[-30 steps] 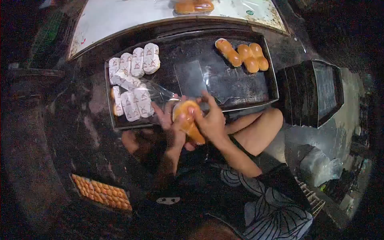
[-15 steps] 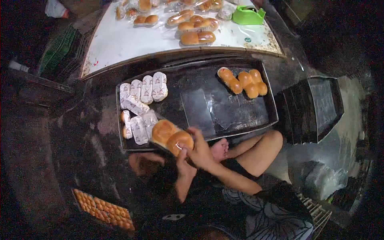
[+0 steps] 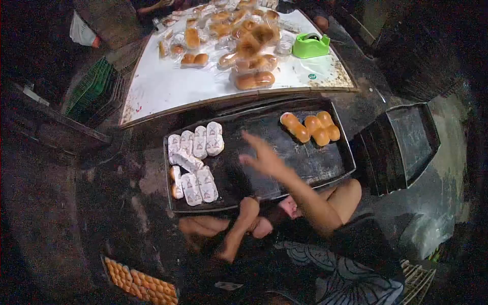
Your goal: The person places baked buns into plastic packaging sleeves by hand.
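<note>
My right hand (image 3: 262, 156) is over the middle of the black tray (image 3: 305, 189), its fingers spread and nothing in them. Near the tray's front edge is my left hand (image 3: 249, 207), blurred, with its fingers hidden. Buns in white printed paper (image 3: 200, 142) fill part of the tray's left side, bottoms up. At its back right lie a long topped bun (image 3: 295, 127) and a cluster of joined golden buns (image 3: 322, 128). A blurred pack of buns (image 3: 256, 40) shows over the bagged buns on the white table (image 3: 162, 91).
A green tape dispenser (image 3: 310, 47) stands on the table. Stacked black trays (image 3: 378, 157) are at the right, green crates (image 3: 89, 86) at the left. More buns (image 3: 140, 282) sit in a tray at lower left. Another person's hand (image 3: 165, 4) shows at the top.
The bagged pair of buns has left my hands. My right hand has opened and moved forward; my left hand has drawn apart from it. The view has tilted up, showing more of the table.
</note>
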{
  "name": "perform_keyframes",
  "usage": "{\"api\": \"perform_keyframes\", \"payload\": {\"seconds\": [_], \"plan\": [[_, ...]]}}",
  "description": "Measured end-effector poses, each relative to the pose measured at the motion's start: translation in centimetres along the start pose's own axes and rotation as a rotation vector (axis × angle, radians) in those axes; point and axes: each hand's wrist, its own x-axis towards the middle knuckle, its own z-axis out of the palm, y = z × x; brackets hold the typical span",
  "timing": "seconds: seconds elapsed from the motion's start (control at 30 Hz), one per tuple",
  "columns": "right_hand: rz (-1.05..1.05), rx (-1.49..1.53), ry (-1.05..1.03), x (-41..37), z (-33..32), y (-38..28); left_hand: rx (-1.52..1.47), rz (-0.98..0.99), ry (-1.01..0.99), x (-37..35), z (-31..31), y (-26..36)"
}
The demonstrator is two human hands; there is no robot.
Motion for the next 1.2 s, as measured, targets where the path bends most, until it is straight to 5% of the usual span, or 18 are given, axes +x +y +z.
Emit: {"api": "perform_keyframes", "payload": {"seconds": [0.1, 0.2, 0.27, 0.37, 0.4, 0.5, 0.53, 0.6, 0.63, 0.7, 0.77, 0.87, 0.9, 0.97, 1.07, 1.1, 1.17, 1.2], "plan": [[0.363, 0.396, -0.53, -11.5, 2.9, 2.2, -0.047, 0.348, 0.159, -2.4, -4.2, -1.8], [0.496, 0.27, -0.809, -17.8, 5.1, 1.5, -0.363, 0.247, 0.043, -5.0, -8.1, 0.1], [0.595, -0.014, -0.198, -17.2, 5.8, -0.1, -0.546, 0.294, 0.142, -4.9, -7.3, 1.4], [0.62, 0.202, -0.112, -15.9, 5.9, 1.2, -0.795, 0.376, 0.313, -4.9, -8.0, 2.7], [1.012, 0.767, -0.359, -11.9, 0.9, -1.9, -0.775, 0.34, 0.507, -5.1, -7.8, 3.5], [0.9, 1.35, 0.008, -10.2, 2.5, 2.7, -0.682, 0.408, 0.598, -5.9, -7.1, 4.4], [0.908, 1.355, 0.003, -9.4, 2.6, 1.2, -0.924, 0.34, 0.585, -5.2, -6.3, 4.6], [0.715, 2.076, 0.546, -7.4, 2.9, -2.1, -1.586, 0.284, 0.592, -3.5, -5.1, 5.0], [0.619, 2.275, 0.289, -9.5, 5.6, -0.8, -2.187, 0.137, 0.389, -3.5, -6.0, 4.2], [0.98, 2.233, -0.058, -10.3, 7.7, -0.1, -2.399, 0.443, -0.146, -2.0, -7.4, 0.1], [0.686, 1.393, -0.647, -7.8, 3.4, 4.3, -2.227, 0.625, -0.483, -0.8, -7.8, -3.0], [0.36, -0.448, 0.05, -1.7, -0.2, 13.5, -2.496, 0.32, 0.037, -0.2, -8.3, -5.3], [0.353, -0.99, 0.111, -0.9, -1.4, 16.4, -2.398, 0.001, 0.381, -0.9, -11.2, -3.6], [0.32, -0.977, 0.033, -2.5, -2.1, 23.6, -2.24, -0.316, 0.717, -2.0, -12.8, -3.2], [0.631, -0.443, -0.168, -2.3, -0.7, 17.5, -2.423, 0.064, 0.531, -2.6, -14.0, -5.3], [0.158, -0.043, 0.269, -4.1, 0.4, 12.7, -2.429, 0.047, 0.576, -2.4, -14.2, -5.2], [0.169, 0.256, -0.03, -7.4, 2.8, 5.2, -2.43, -0.019, 0.624, -1.5, -13.9, -4.6], [-0.317, -0.224, 0.091, -6.7, 0.8, 0.0, -2.355, 0.057, 0.615, -1.5, -13.5, -2.9]]}}
